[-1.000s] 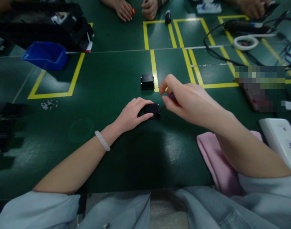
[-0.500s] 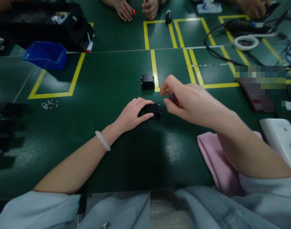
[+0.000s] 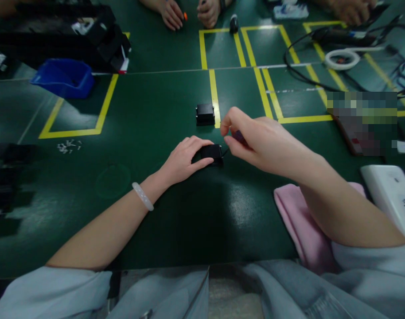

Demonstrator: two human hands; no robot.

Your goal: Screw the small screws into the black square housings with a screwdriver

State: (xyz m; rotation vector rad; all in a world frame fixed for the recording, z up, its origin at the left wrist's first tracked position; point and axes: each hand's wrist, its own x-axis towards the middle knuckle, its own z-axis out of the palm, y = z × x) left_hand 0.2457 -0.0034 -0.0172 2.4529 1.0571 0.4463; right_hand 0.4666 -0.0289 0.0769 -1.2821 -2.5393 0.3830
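Note:
My left hand (image 3: 184, 159) has its thumb and fingers around a small black box (image 3: 212, 153) lying on the green table, holding it by its two long sides. In my right hand (image 3: 252, 135) is a screwdriver (image 3: 239, 136) with a dark purple handle, mostly covered by the curled fingers. Its thin dark shaft slants down to the right end of the box, where small metal bits show. Whether the tip sits in a screw I cannot tell. A second black box (image 3: 205, 114) of the same look stands just beyond, touched by neither hand.
Loose screws (image 3: 68, 146) lie at left, near a blue bin (image 3: 64, 77). Several black parts (image 3: 9, 177) sit at the left edge. A pink cloth (image 3: 295, 217) and a white case (image 3: 390, 195) are by my right forearm. Another person's hands (image 3: 172, 15) rest across the table.
My right hand has shifted slightly to the left, and its fingers have rolled a little around the screwdriver handle. The left hand and the box have stayed in place.

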